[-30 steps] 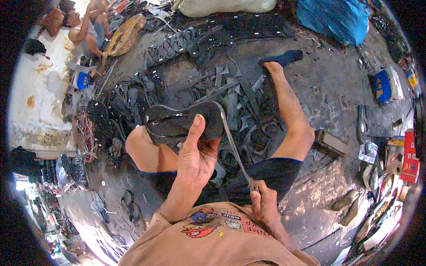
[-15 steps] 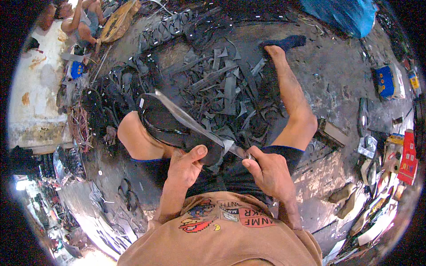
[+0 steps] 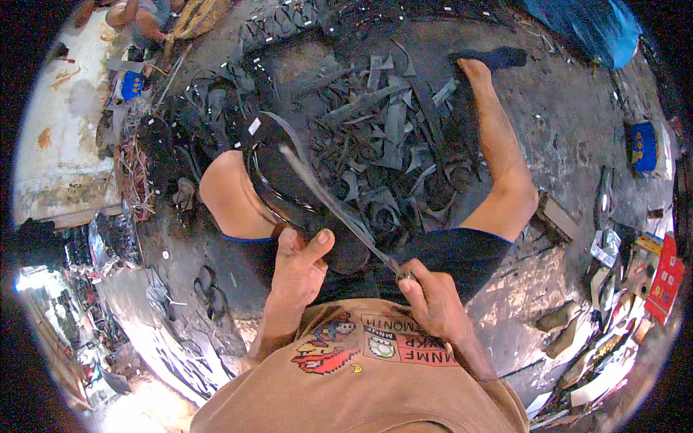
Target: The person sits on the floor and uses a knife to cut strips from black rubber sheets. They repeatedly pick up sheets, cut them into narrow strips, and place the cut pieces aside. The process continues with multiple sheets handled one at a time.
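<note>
My left hand (image 3: pixel 299 270) grips the near end of a black sandal (image 3: pixel 350 249), its thumb pressed on top. The sandal points away from me over my left thigh, with a shiny strap edge along its left side and a small white label near its far end. In my closed right hand (image 3: pixel 435 299) is a knife (image 3: pixel 326 196). Its long, thin blade slants up and left across the sandal, lying along the right edge. My fingers hide most of the knife's handle. I cannot tell whether the blade touches the sole.
Dark rubber scraps (image 3: pixel 390 123) cover the floor between my legs. Several black sandals lie to the left, by a bundle of thin strips (image 3: pixel 136 177). A blue bag (image 3: pixel 595 29) lies at the far right, a blue box (image 3: pixel 642 146) nearer. Another person (image 3: pixel 144 22) sits far left.
The grey trimming by the knife near my right hand is gone. The blade now lies farther along the sandal's edge. The whole view has shifted slightly.
</note>
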A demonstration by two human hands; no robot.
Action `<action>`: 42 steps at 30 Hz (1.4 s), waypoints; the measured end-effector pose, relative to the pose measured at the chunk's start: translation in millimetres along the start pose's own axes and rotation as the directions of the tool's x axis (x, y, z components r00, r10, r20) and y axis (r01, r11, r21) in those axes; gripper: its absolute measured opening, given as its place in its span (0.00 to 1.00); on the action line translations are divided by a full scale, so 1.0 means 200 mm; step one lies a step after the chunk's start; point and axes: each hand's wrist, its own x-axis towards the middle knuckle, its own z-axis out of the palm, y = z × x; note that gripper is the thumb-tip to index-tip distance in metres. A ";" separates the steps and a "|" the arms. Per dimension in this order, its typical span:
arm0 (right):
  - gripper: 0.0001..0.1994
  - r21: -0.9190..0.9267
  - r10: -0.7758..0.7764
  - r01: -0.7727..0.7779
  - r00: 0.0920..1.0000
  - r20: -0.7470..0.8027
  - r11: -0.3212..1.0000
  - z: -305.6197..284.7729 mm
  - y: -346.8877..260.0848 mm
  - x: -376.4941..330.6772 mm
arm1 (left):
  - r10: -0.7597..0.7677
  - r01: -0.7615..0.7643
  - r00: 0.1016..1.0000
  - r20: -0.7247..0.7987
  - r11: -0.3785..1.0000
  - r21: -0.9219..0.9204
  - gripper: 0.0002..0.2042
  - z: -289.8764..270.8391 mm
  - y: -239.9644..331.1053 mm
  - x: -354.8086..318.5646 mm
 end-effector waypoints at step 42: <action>0.24 -0.257 -0.139 -0.088 0.653 -0.745 0.962 -1.22 0.61 2.75 | 0.769 -0.153 0.636 0.064 0.044 0.987 0.31 -1.06 0.35 2.07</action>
